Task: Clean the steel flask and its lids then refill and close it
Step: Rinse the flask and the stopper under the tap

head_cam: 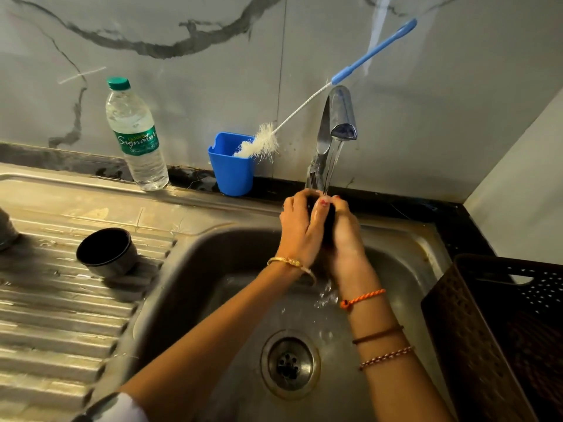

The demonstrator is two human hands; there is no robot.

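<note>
Water runs from the tap [342,117] onto your hands over the sink [189,257]. Your left hand [300,231] and right hand [344,239] cup a small dark lid [323,226] between them, fingers curled round it, right under the stream. A second dark lid [106,252], cup-shaped, lies tilted on the ribbed drainboard [61,315], well apart. Bottle brush [262,141] leans in the blue cup [231,170]; water bottle [135,135] stands left of it. Brown basket [487,330] at right.

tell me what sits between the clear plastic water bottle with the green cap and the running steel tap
In the head view, a blue plastic cup stands between the water bottle and the steel tap, holding a white bottle brush with a blue handle.
</note>
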